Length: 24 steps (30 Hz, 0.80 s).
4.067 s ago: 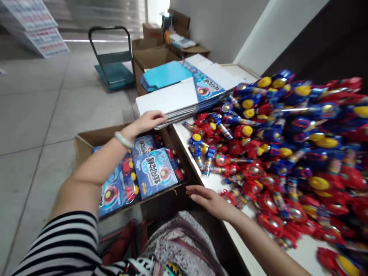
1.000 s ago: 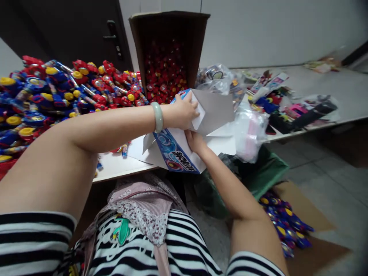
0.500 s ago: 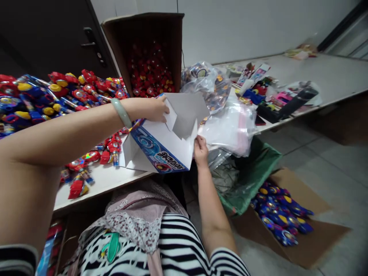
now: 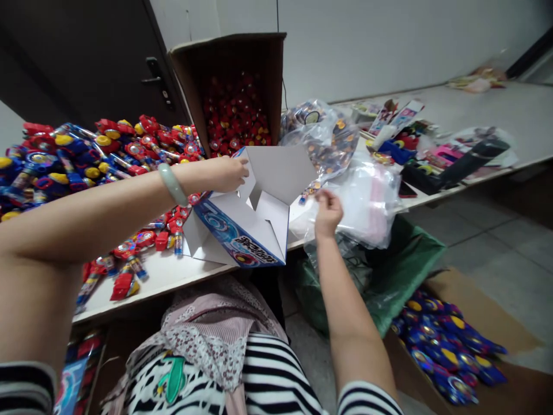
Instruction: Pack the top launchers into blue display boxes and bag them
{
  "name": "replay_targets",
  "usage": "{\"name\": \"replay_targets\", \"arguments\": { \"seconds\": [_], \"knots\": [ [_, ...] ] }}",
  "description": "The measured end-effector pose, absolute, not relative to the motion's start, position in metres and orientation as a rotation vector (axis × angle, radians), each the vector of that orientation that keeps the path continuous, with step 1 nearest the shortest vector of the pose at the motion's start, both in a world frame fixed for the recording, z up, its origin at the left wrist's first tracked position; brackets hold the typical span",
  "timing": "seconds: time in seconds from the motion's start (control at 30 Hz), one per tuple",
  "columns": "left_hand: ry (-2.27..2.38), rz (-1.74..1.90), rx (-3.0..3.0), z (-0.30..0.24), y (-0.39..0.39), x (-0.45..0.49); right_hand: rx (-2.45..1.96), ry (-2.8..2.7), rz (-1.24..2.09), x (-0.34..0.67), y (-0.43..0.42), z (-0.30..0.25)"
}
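Observation:
A printed cardboard box (image 4: 242, 230), white inside and blue with round designs outside, stands tilted at the table's front edge with its flaps up. My left hand (image 4: 233, 174), with a pale green bangle on the wrist, grips a flap at the box's left rear; its fingertips are partly hidden. My right hand (image 4: 328, 212) is off the box, to the right of it and in front of the clear plastic bags (image 4: 358, 202). Its fingers are loosely curled and a little apart, with nothing visible in them.
Red and blue toys (image 4: 86, 155) are heaped on the left of the table. Behind stands a carton (image 4: 185, 92) of red pieces. Assorted items, including a black holder (image 4: 453, 167), lie to the right. Below are a green sack (image 4: 410, 265) and a carton of blue toys (image 4: 444, 340).
My right hand has let go of the box's right flap and moved right, away from it. The left hand keeps its place on the box. The view has shifted slightly.

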<state>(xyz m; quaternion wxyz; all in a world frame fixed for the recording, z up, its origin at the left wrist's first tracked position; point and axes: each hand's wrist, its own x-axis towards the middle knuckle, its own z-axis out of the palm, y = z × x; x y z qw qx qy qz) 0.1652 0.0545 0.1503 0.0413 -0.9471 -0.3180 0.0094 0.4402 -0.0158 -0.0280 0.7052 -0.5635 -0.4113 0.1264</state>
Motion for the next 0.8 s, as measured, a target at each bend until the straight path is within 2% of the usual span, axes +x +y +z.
{"name": "replay_targets", "arguments": {
  "seconds": [0.03, 0.1, 0.2, 0.23, 0.27, 0.33, 0.4, 0.47, 0.63, 0.8],
  "knots": [
    [-1.021, 0.044, -2.879, 0.154, 0.051, 0.158, -1.227, -0.72, 0.233, 0.454, -0.004, -0.021],
    [-1.132, -0.033, -2.851, 0.159, 0.045, 0.146, -1.215, -0.653, 0.421, 0.473, 0.02, -0.001],
    [-1.224, -0.179, -2.861, 0.161, 0.039, 0.136, -1.194, -1.099, 0.978, 0.466, 0.038, 0.027],
    [-1.242, -0.234, -2.874, 0.16, 0.038, 0.134, -1.174, -1.336, 1.073, 0.453, 0.037, 0.031],
    [-1.259, -0.302, -2.886, 0.158, 0.037, 0.133, -1.172, -1.578, 1.076, 0.436, 0.033, 0.033],
    [-1.273, -0.447, -2.908, 0.155, 0.036, 0.134, -1.296, -1.939, 0.846, 0.396, 0.018, 0.027],
    [-1.265, -0.547, -2.934, 0.151, 0.037, 0.138, -1.548, -2.031, 0.505, 0.359, 0.002, 0.017],
    [-1.282, -0.591, -2.952, 0.148, 0.038, 0.141, -1.715, -2.004, 0.319, 0.337, -0.009, 0.012],
    [-1.318, -0.691, -2.971, 0.142, 0.047, 0.141, -1.604, -2.085, 0.4, 0.341, 0.012, 0.034],
    [-1.447, -1.003, -2.942, 0.138, 0.052, 0.136, -1.439, -1.994, 0.422, 0.336, 0.04, 0.03]
  ]
}}
